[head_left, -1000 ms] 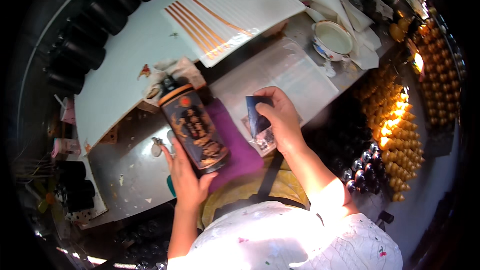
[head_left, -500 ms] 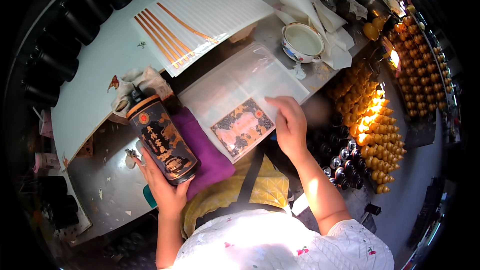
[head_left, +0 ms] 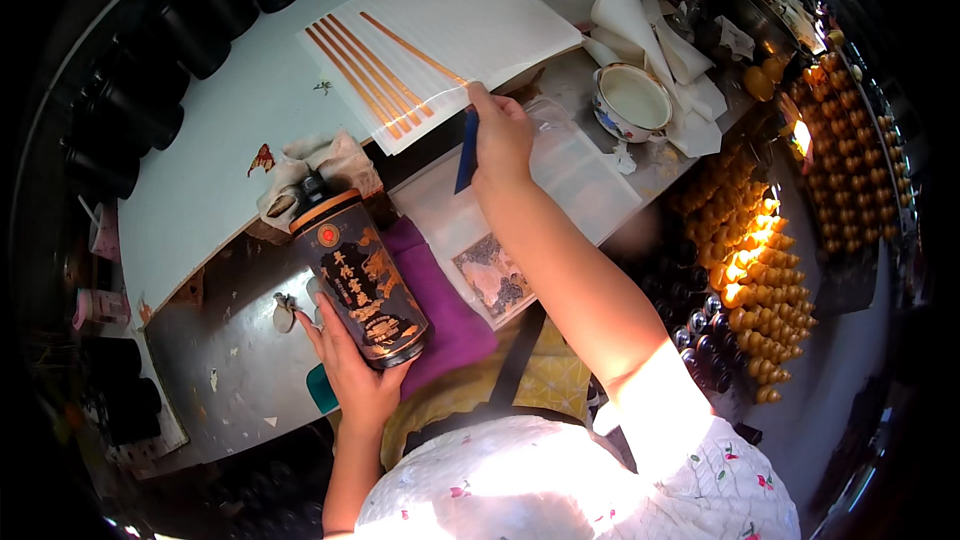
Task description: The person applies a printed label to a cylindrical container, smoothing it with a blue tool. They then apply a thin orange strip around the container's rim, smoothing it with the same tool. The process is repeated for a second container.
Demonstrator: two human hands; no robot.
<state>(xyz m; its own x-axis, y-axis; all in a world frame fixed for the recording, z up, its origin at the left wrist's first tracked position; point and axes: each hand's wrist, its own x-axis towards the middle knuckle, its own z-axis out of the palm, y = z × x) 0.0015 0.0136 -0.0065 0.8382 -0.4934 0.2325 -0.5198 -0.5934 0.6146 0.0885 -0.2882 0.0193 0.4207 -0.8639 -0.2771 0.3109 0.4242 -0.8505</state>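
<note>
My left hand [head_left: 350,360] is closed around a black bottle [head_left: 365,285] with a copper-and-grey printed decal and a copper band near its top. The bottle leans over a purple cloth [head_left: 435,290]. At the far side, my right hand [head_left: 503,135] pinches the near end of a thin copper-coloured strip [head_left: 415,45] on a white paper sheet [head_left: 500,15]. Below those fingers juts a dark blue flat piece [head_left: 467,152], its kind unclear. My right forearm crosses a shallow translucent plastic tray [head_left: 590,165] and partly covers a patterned decal [head_left: 490,275] there.
Several more copper strips [head_left: 360,70] lie on the paper. A white enamel pot [head_left: 633,102] stands at the right, beside crumpled white paper [head_left: 690,90]. Black bottles [head_left: 190,30] line the far left edge. A dirty rag [head_left: 335,175] sits behind the held bottle. Rows of golden pieces [head_left: 755,280] stand right.
My right hand has moved from above the decal up to the strip's near end. The blue piece now shows below it. My left hand still holds the bottle; the whole view has shifted slightly.
</note>
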